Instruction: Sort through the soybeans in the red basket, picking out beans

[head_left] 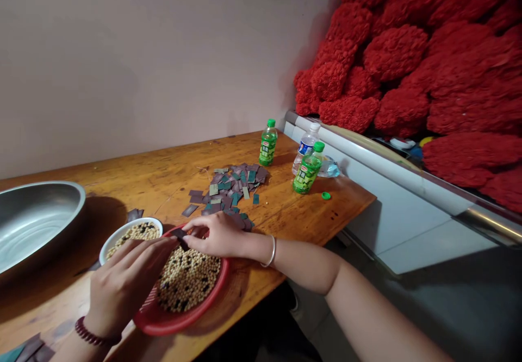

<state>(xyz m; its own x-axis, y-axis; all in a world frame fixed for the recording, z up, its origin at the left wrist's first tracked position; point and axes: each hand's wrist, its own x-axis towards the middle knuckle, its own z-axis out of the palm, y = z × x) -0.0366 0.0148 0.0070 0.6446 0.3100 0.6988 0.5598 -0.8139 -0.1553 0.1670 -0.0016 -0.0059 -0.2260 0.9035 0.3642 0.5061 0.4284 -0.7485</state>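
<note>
Dark brown piece (179, 234) sits pinched in the right hand (216, 234); whether the left hand (122, 275), just beside that grip, holds it too, I cannot tell. Best pinch lightly, steady above the beans (190, 280).

The dark piece (181, 239) is partly hidden; metal basin (44, 215) cut off.

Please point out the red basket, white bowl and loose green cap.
Red basket (163, 326), head view, near wall.
White bowl (103, 254), head view, left rim.
Loose green cap (325, 195), head view, middle.
</note>
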